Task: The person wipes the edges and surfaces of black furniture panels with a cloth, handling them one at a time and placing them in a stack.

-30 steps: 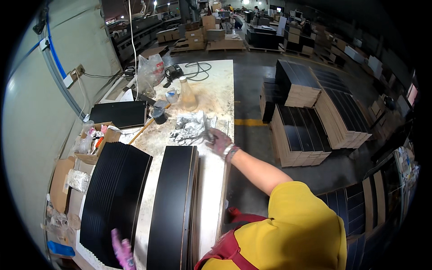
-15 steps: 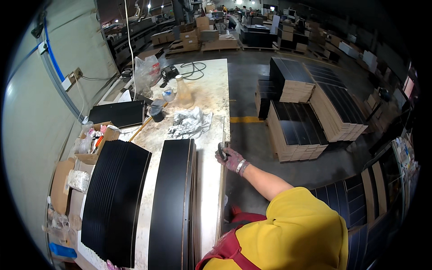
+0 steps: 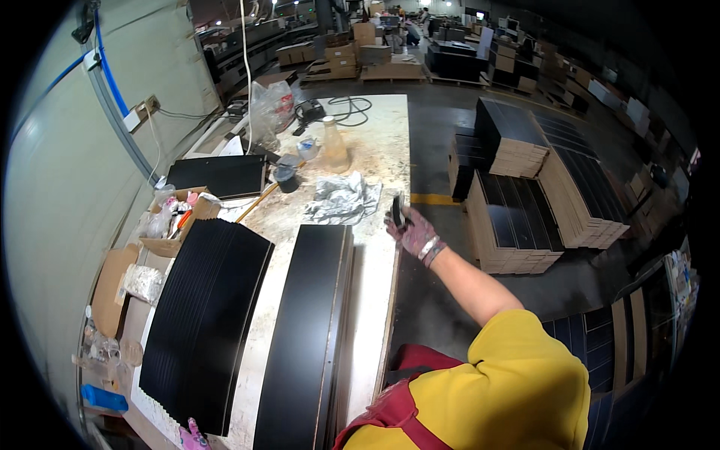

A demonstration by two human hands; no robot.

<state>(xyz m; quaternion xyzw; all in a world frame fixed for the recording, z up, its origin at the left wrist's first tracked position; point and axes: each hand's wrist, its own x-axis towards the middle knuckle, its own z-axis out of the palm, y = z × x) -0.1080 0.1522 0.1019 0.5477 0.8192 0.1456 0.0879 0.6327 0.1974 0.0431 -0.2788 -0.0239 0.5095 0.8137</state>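
My right hand [image 3: 417, 235], in a stained reddish glove, is closed round a small dark curved piece [image 3: 397, 211] whose kind I cannot make out. It is over the table's right edge, beyond the far end of a stack of long black panels [image 3: 304, 322]. My left hand [image 3: 193, 436], in a pink glove, shows only in part at the lower edge. Its visible fingers are apart and touch the near end of a fanned stack of black panels [image 3: 206, 322]. A crumpled white cloth [image 3: 343, 199] lies on the white table [image 3: 375, 300] near my right hand.
Farther back on the table are a cloudy bottle [image 3: 334, 150], a dark cup [image 3: 286, 178], a corded power tool [image 3: 310, 112] and a plastic bag [image 3: 270, 112]. A cardboard box of small items [image 3: 176, 217] stands left. Panel stacks [image 3: 517, 217] occupy the floor at right.
My right hand has lifted off the table edge and moved away from me, with the dark piece in it. More of my left hand shows. The whole view has shifted slightly.
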